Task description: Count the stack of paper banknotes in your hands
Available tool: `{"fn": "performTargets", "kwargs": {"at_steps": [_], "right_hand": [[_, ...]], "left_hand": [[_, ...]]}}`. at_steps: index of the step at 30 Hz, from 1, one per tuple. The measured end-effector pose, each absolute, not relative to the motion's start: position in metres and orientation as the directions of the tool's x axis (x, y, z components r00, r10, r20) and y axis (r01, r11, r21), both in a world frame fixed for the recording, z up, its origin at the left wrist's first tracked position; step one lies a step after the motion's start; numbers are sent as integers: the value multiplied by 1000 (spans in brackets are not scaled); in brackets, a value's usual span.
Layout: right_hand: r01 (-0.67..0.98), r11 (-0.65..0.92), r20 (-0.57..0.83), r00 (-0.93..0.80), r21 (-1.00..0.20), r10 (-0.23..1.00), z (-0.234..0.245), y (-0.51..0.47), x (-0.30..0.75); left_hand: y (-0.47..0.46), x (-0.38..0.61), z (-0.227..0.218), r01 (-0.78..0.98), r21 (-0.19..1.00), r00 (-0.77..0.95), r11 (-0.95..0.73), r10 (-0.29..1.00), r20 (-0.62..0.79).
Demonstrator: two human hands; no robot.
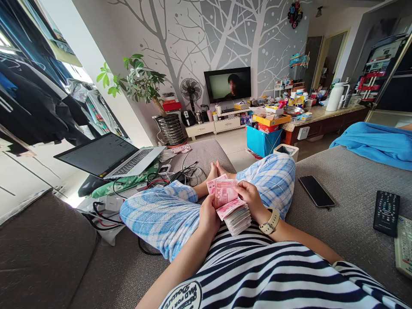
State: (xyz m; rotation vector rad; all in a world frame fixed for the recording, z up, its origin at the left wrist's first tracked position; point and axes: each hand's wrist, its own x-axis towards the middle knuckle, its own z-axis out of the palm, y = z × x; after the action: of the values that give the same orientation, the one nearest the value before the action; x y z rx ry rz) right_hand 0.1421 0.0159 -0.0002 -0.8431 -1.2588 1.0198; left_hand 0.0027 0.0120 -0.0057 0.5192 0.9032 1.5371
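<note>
A thick stack of banknotes [237,216], folded over, sits between my two hands above my lap. The upper notes are red and show the figure 100; the lower edges fan out toward my striped shirt. My left hand [208,213] is closed around the stack's left side, its thumb pressed on the notes. With fingers pinched, my right hand [250,195] grips the upper right edge of a raised red note. A cream-banded watch [270,222] is on my right wrist. How many notes each hand holds apart is hidden.
On the sofa to the left are an open laptop [112,156] and tangled cables [183,174]. A phone [316,191], a black remote [386,213] and a pale remote [404,244] lie to the right. A blue cloth [376,143] is beyond them, and a cluttered table [325,113] stands ahead.
</note>
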Motion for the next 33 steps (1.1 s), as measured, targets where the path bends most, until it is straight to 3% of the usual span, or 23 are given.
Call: {"fn": "performTargets", "kwargs": {"at_steps": [16, 33], "right_hand": [[-176, 323, 325, 15, -930, 945, -4, 18, 142], [-240, 315, 339, -61, -918, 939, 1, 14, 141]], "left_hand": [[7, 5, -2, -596, 803, -139, 11, 983, -116], [1, 6, 9, -639, 767, -110, 59, 980, -167]]}}
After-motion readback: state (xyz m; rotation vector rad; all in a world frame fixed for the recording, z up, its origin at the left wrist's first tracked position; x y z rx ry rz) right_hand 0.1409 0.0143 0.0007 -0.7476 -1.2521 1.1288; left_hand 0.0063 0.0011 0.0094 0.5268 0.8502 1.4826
